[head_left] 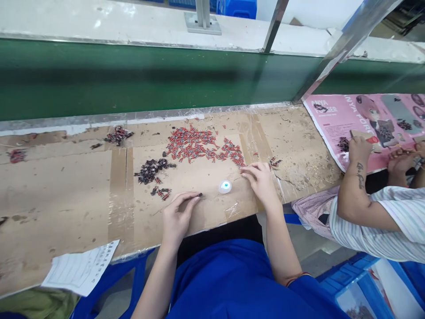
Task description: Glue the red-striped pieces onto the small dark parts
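My left hand [179, 215] pinches a small black part [199, 195] between thumb and fingertips, just above the cardboard-covered bench. At the right end of a spread of small red parts with dark tips [191, 144] is my right hand [260, 180]. Its thumb and forefinger come together there, and whatever lies between them is too small to make out. A small translucent round dish [225, 186] with a bright blue-white spot sits between the hands. Left of the red parts is a heap of small black parts [149, 171], with a few red-and-black pieces [161, 192] in front.
More red-and-black pieces lie in a cluster [118, 135] at the back left and beside my right hand [274, 163]. A paper sheet [81, 268] overhangs the front edge. A green panel [133, 79] borders the back. At right, a co-worker's arm [358, 173] rests over a pink printed mat [335, 133].
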Demonstrator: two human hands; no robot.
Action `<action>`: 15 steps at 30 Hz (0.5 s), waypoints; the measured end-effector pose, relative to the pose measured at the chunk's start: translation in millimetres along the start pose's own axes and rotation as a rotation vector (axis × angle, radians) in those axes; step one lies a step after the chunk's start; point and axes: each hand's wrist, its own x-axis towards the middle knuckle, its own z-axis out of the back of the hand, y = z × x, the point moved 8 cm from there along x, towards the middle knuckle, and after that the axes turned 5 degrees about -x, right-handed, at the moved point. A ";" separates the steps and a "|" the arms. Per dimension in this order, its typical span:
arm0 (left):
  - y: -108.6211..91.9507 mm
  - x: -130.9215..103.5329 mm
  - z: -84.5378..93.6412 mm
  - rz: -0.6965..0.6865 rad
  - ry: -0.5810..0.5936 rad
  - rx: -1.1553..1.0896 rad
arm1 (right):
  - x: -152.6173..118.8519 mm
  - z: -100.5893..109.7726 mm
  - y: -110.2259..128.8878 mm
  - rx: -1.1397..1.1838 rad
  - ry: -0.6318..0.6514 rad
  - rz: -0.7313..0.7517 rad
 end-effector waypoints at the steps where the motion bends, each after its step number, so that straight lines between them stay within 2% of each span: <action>1: 0.1 0.5 0.3 0.006 -0.005 -0.007 | 4.0 -4.1 -1.4 -0.050 0.009 0.004; 5: -3.9 2.3 -0.5 -0.003 0.002 -0.034 | 9.0 -12.5 -0.2 -0.138 -0.005 0.049; 8: -10.7 -0.6 -1.5 -0.009 -0.006 -0.064 | -0.6 0.9 11.7 -0.053 -0.096 0.111; 12: -22.2 -11.1 -5.2 0.107 0.003 -0.174 | -30.8 37.1 46.4 0.158 -0.351 0.210; 13: -26.9 -13.9 -6.7 0.141 0.015 -0.195 | -38.7 41.5 58.0 0.205 -0.377 0.238; 15: -39.2 -18.2 -9.7 0.182 0.049 -0.217 | -50.7 40.4 82.1 0.315 -0.346 0.299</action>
